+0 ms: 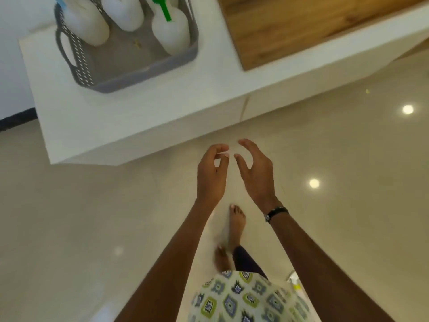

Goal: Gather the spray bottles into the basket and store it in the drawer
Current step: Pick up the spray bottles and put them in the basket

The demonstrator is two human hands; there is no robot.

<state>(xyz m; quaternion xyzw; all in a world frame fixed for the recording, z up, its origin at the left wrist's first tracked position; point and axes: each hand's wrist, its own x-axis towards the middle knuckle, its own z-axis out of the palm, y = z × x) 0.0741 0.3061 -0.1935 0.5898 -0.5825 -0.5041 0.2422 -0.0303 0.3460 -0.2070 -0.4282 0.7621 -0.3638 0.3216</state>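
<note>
A grey basket [148,73] with a white-dotted weave on its side wall sits on a white cabinet [162,108]. Inside the basket stand three white bottles [170,31]; the one at its right side has a green sprayer [163,9], the one at its left a blue part. Right of the basket lies a brown wood-grain panel [301,26]. Below the cabinet, the floor [336,147] is glossy beige. A black wristband [276,212] and a cream garment [243,298] patterned in grey-blue and lime green show.

place: home (likely) | cues: glossy tiled floor [348,228], white low cabinet [139,112], bare feet [236,224]
</note>
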